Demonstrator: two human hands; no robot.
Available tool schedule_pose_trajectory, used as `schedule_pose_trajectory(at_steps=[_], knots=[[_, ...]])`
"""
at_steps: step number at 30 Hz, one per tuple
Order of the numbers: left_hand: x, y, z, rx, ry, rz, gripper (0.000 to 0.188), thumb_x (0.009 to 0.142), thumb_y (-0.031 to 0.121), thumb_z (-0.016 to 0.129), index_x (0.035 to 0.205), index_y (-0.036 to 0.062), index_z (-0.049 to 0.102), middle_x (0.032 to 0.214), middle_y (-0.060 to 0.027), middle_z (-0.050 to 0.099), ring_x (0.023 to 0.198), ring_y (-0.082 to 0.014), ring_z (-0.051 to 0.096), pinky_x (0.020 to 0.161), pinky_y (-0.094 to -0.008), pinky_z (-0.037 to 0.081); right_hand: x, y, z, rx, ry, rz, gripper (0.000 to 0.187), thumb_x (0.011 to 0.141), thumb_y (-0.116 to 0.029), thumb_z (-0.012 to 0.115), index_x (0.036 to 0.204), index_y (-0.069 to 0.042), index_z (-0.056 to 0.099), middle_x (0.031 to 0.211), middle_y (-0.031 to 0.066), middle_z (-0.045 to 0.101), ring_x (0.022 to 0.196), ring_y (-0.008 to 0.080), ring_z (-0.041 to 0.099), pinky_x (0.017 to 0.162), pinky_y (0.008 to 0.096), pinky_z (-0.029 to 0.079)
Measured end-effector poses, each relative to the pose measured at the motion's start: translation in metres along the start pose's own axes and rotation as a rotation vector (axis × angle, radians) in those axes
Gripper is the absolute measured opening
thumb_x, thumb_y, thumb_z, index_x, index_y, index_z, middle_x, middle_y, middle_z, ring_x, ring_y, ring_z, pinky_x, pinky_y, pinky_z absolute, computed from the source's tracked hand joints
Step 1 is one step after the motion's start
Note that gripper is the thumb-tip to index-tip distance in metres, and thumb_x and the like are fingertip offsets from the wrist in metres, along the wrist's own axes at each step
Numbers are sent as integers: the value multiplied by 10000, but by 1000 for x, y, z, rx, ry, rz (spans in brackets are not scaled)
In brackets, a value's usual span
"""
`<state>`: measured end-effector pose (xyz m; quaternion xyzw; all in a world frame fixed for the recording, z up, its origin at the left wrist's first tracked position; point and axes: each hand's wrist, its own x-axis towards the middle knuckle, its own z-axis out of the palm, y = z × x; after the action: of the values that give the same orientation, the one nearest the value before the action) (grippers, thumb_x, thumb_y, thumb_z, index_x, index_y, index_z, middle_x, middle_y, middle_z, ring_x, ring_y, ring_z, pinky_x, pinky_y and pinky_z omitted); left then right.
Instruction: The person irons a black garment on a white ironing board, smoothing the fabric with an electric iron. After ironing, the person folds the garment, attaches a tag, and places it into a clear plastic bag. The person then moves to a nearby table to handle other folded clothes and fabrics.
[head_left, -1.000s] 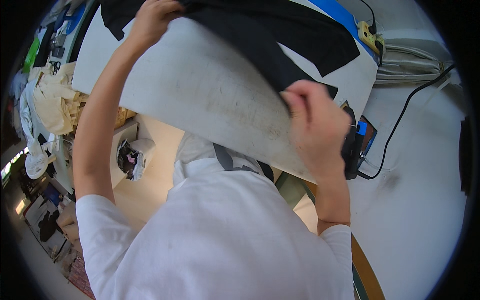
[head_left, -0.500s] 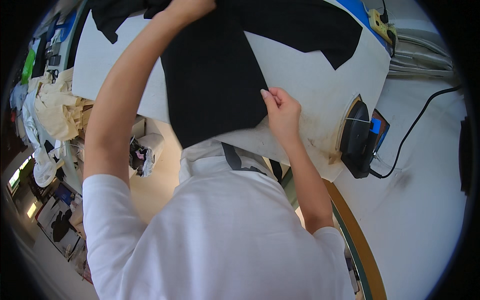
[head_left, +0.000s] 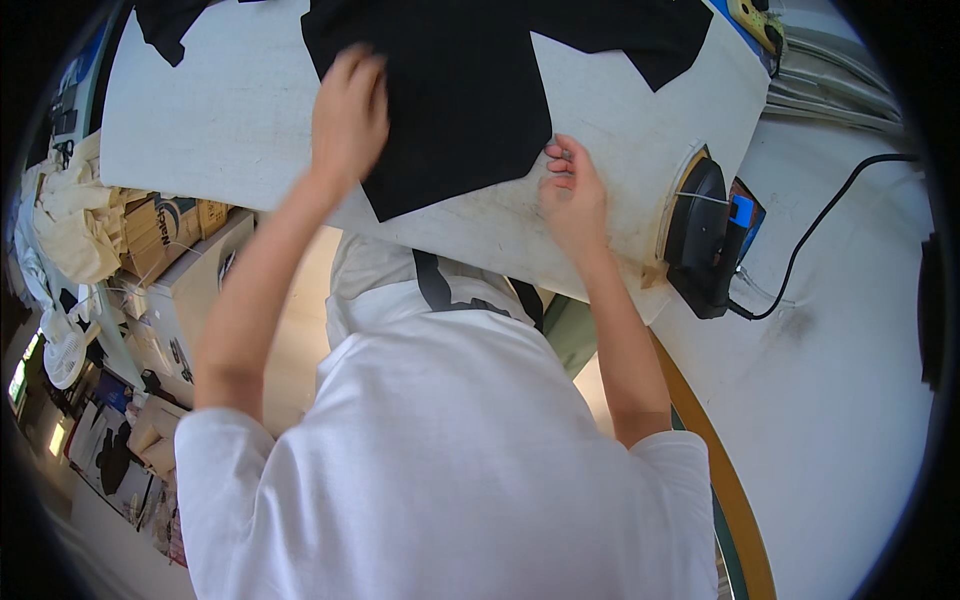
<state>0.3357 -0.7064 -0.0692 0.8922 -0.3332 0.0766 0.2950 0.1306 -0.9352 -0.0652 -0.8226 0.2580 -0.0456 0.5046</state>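
Left hand point(head_left: 350, 120) and right hand point(head_left: 574, 195) apart at black cloth point(head_left: 455, 110), upper centre, grip indeterminable; iron point(head_left: 697, 215) at right, cardboard box point(head_left: 160, 238) at left.

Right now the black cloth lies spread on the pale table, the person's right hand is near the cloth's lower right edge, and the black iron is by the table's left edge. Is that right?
Not quite: the head view shows the black iron by the right edge of the pale table. The black cloth and right hand are as you describe.
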Motion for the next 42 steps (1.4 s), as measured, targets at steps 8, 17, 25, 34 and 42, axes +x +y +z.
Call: schedule_pose_trajectory(at_steps=[8,17,25,34,42], knots=[[-121,77,-10,126,-393,-126,716,944,358,593,1509,-5,346,1588,-234,278,1489,-386,240,1228,-482,163,-6,-16,42,-556,239,-364,595,791,-155,739,1323,-18,508,1147,195,545,1043,387,518,901,464,460],[-125,75,-4,211,-399,-102,811,941,490,558,1531,-7,306,1598,-235,265,1500,-381,219,1230,-479,139,-21,5,25,-516,175,-398,565,769,-169,738,1276,-19,537,1152,187,552,1042,377,526,898,474,452],[-123,76,-6,235,-402,-82,809,945,494,549,1530,-10,307,1602,-237,257,1501,-379,219,1231,-479,140,-10,-18,48,-605,324,-340,594,753,-258,761,1260,-32,549,1140,173,563,1043,371,531,883,480,453],[-125,77,-2,249,-413,-96,805,950,499,537,1528,-14,309,1602,-240,255,1500,-380,220,1233,-480,136,-1,5,19,-394,268,-217,422,778,-39,593,1200,-48,595,1059,147,600,940,335,604,788,445,508],[-118,85,-10,241,-456,-111,806,944,494,541,1535,-2,306,1609,-221,256,1505,-367,217,1237,-474,126,-29,10,-14,-425,198,-291,311,823,-26,629,1134,-29,631,1052,148,606,970,351,587,838,427,486]])
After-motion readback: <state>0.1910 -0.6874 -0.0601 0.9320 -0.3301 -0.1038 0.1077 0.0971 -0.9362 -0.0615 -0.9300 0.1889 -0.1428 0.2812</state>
